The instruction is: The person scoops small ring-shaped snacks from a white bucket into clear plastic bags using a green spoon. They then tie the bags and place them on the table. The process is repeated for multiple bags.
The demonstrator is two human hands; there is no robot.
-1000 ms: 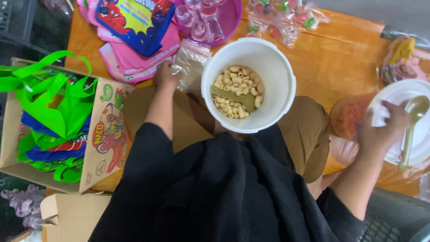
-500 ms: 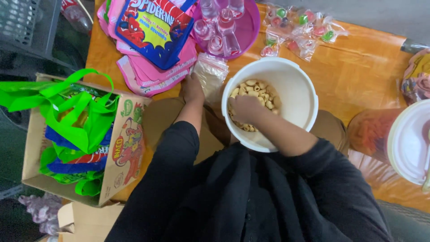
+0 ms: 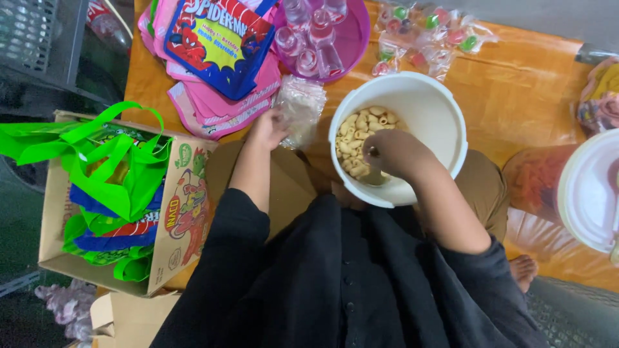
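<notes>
- The right hand [image 3: 390, 153] is reaching down into the white bucket [image 3: 438, 109], wrist bent, fingers curled together among the pale snacks [image 3: 354, 132]; whether they are clamping anything, I cannot tell.
- The bucket is sitting on the person's lap, against the edge of the orange bench [image 3: 516, 96].
- The left hand [image 3: 269, 127] is stretching forward, forearm nearly straight, fingers pinching the lower edge of a clear bag [image 3: 300, 106].
- The bag is lying on the bench just left of the bucket, beside the pink bags.
- A stack of pink bags [image 3: 213, 106] is lying at the far left of the bench, topped by a blue and red one [image 3: 216, 38] with a yellow panel.
- A purple tray [image 3: 354, 38] is holding small clear bottles [image 3: 309, 38], just beyond the clear bag.
- Small clear packets [image 3: 425, 35] with coloured balls are lying beyond the bucket.
- A cardboard box [image 3: 184, 219] with cartoon prints is standing at the person's left, stuffed with green and blue bags [image 3: 109, 174].
- A white lid [image 3: 590, 190] is resting at the right edge, above an orange-filled tub [image 3: 535, 180].
</notes>
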